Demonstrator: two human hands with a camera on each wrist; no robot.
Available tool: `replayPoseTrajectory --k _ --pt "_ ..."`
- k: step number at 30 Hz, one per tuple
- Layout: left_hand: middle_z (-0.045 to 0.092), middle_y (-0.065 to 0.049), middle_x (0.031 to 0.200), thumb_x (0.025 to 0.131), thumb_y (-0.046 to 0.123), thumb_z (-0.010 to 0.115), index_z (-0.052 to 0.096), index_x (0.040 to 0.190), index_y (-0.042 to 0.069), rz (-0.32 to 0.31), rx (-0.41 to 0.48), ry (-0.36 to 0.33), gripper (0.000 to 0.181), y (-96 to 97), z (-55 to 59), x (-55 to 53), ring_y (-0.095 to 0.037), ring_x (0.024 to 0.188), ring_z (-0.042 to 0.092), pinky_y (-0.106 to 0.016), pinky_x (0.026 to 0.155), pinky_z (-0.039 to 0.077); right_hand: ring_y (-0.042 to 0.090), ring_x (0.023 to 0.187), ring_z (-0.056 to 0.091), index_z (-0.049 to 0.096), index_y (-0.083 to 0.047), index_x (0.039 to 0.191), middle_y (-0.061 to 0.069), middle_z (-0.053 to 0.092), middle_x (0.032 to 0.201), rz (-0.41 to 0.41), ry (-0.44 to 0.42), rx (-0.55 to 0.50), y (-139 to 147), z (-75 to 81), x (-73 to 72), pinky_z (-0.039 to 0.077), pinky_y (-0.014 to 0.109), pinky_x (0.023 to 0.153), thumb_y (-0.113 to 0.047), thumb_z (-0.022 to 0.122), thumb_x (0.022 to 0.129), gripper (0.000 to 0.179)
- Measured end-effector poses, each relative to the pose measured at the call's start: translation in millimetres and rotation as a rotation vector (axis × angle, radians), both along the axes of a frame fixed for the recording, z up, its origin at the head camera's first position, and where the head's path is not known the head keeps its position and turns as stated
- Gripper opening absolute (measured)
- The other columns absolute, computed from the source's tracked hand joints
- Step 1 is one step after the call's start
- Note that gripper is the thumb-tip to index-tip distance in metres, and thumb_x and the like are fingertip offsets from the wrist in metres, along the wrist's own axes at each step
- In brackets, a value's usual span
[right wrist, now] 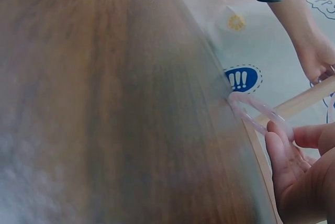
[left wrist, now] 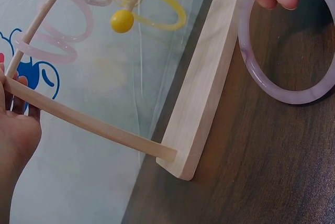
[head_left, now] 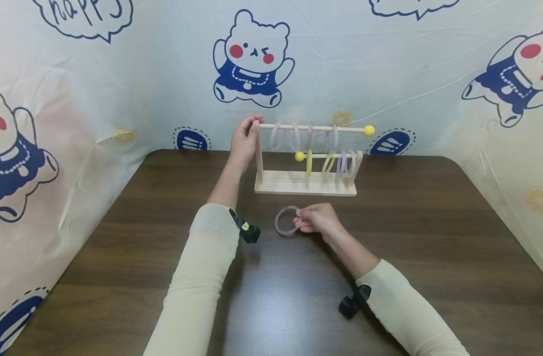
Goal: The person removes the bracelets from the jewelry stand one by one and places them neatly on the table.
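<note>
A wooden bangle rack (head_left: 304, 185) stands near the table's far edge. My left hand (head_left: 244, 141) grips the top of its left post (head_left: 259, 160), at the upper rod's end. Several pale pink and mauve bangles (left wrist: 84, 20) hang along that rod, tipped by a yellow ball (head_left: 369, 130). On the shorter lower rod are yellow bangles (head_left: 309, 165) and pale purple ones (head_left: 344, 163), beside another yellow ball (left wrist: 122, 21). In front of the base, my right hand (head_left: 321, 220) pinches one translucent mauve bangle (left wrist: 293, 97) between thumb and fingers, apart from the rack.
The brown wood-grain table (head_left: 120, 277) extends around the rack. Behind it hangs a pale printed sheet (head_left: 173, 74) with cartoon bears. A black wrist camera (head_left: 249, 232) sits on the left sleeve, another black camera (head_left: 349, 306) on the right one.
</note>
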State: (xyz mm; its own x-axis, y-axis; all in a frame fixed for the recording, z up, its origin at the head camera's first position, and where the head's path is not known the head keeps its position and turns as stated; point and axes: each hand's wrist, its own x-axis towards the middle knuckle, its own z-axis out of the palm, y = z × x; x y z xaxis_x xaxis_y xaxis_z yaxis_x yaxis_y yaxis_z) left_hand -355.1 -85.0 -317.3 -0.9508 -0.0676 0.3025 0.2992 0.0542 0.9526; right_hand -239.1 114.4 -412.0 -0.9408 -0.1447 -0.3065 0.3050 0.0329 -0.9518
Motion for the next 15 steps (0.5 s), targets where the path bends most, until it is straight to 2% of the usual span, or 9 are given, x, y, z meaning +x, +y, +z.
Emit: replayPoseTrajectory --k 3,6,10,15 --pt "0.056 -0.004 0.121 0.095 0.027 0.047 0.056 0.12 0.009 0.002 -0.003 0.0 0.032 0.0 0.1 0.1 -0.013 0.113 0.048 -0.024 0.096 0.036 0.01 0.053 0.063 0.059 0.017 0.104 0.011 0.067 0.07 0.011 0.039 0.071 1.1 0.2 0.6 0.052 0.024 0.054 -0.001 0.058 0.087 0.026" --pt "0.056 -0.004 0.121 0.095 0.028 0.046 0.056 0.12 0.009 0.003 -0.008 0.004 0.033 0.1 0.2 0.4 -0.012 0.113 0.048 -0.024 0.096 0.036 0.011 0.055 0.063 0.063 0.015 0.099 0.014 0.068 0.07 0.017 0.102 0.185 3.0 0.2 0.4 0.053 0.027 0.056 -0.002 0.058 0.085 0.022" --pt "0.057 -0.004 0.121 0.095 0.028 0.046 0.056 0.12 0.008 0.004 -0.009 0.008 0.033 0.3 0.2 0.5 -0.012 0.114 0.048 -0.023 0.096 0.036 0.014 0.054 0.064 0.069 0.009 0.089 0.012 0.067 0.065 0.026 0.218 0.39 5.7 -0.5 -1.0 0.052 0.028 0.053 -0.008 0.061 0.084 0.019" --pt "0.057 -0.004 0.121 0.095 0.028 0.046 0.056 0.12 0.008 0.004 -0.008 0.007 0.033 0.2 0.6 0.7 -0.012 0.114 0.048 -0.023 0.096 0.036 0.013 0.049 0.062 0.073 -0.003 0.077 0.002 0.063 0.054 0.046 0.333 0.644 7.7 0.4 -2.3 0.048 0.025 0.046 -0.019 0.066 0.083 0.019"
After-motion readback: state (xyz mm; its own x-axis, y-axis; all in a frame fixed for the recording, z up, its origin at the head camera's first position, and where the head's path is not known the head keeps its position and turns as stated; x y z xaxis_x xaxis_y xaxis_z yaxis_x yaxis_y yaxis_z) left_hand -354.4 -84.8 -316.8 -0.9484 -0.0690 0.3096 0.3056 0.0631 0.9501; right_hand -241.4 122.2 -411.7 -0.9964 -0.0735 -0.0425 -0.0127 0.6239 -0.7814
